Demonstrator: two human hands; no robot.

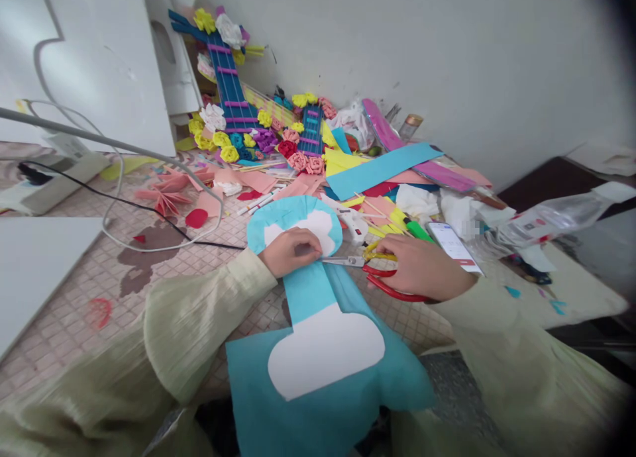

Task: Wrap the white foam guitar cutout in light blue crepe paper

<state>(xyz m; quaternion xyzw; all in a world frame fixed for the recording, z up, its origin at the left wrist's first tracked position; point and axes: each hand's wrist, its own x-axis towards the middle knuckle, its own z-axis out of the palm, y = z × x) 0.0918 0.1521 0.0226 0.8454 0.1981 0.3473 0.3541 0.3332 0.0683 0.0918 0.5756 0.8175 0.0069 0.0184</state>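
A large blue paper sheet [342, 384] with a white guitar-shaped template [322, 351] on it lies across my lap and the tiled floor. My left hand [291, 250] is closed, pinching the blue sheet and template at the narrow neck. My right hand [420, 266] grips red and yellow scissors [370, 268], whose blades touch the blue paper's right edge beside my left hand.
Paper flowers [218, 139], blue paper guitars [233, 86], coloured paper scraps and sticks are piled by the wall. A phone [453, 245] and a plastic bottle [551, 220] lie to the right. Cables [124, 205] and a white power strip [44, 185] lie to the left.
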